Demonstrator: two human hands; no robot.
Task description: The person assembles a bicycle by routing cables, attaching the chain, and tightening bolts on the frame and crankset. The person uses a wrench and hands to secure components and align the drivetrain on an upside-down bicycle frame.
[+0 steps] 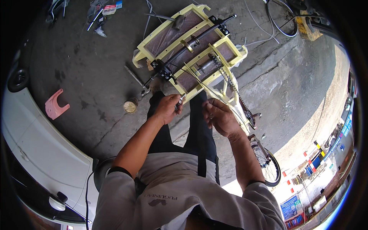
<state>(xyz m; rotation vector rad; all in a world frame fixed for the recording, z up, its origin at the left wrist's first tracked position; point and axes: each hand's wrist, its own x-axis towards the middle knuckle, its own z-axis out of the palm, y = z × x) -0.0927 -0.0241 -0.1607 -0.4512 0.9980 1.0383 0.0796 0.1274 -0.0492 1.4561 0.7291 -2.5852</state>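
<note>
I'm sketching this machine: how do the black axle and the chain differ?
The black axle is one straight bar; the chain is a run of small links. The axle crosses the yellow frame from side to side, while the chain runs lengthwise along it toward the pedals. The axle also looks thicker than the chain. Both are dark.

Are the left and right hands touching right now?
Apart. The head view shows a dark trouser leg through the gap between left hand and right hand.

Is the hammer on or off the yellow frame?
On: the hammer lies across the edge of the frame, head inward, handle jutting outward.
</note>
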